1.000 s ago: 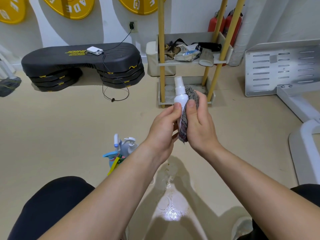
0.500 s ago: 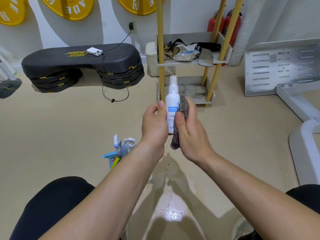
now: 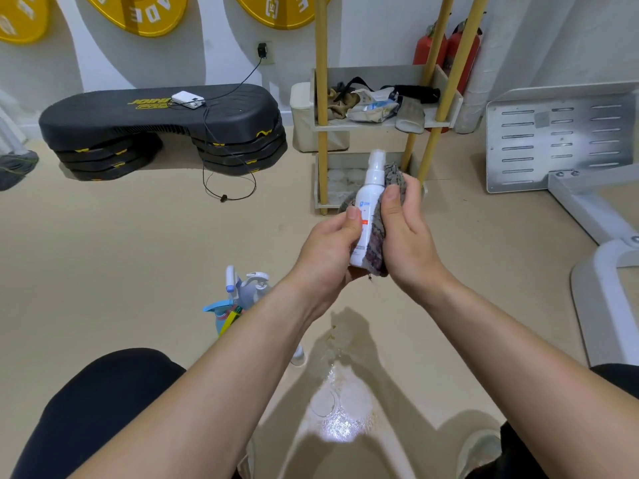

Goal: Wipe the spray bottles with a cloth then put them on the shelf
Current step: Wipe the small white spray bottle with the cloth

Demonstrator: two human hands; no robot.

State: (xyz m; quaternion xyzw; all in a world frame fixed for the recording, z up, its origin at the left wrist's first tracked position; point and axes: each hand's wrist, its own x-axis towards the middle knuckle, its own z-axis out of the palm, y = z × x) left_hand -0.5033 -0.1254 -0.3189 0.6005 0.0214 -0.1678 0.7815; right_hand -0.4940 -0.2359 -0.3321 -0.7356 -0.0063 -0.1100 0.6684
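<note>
A slim white spray bottle (image 3: 369, 205) with a clear cap is held upright in front of me. My left hand (image 3: 325, 257) grips its lower body, thumb on the label. My right hand (image 3: 408, 233) presses a grey patterned cloth (image 3: 380, 236) around the bottle's right side and shoulder. Beyond my hands stands the shelf (image 3: 380, 124) with yellow wooden posts; its bottom tier (image 3: 337, 183) sits at floor level. Several other spray bottles (image 3: 242, 299) stand clustered on the floor to the left of my left forearm.
The shelf's upper tier holds rags and packets. A black stacked aerobic step (image 3: 162, 129) with a white charger and cable lies at the left. Red fire extinguishers (image 3: 446, 53) stand behind the shelf. A white metal frame (image 3: 570, 140) lies at the right. My knees frame the beige floor.
The bottle and both hands have shifted slightly right and tilted. The cloth has slid up from the bottle's lower side to wrap its shoulder and right side.
</note>
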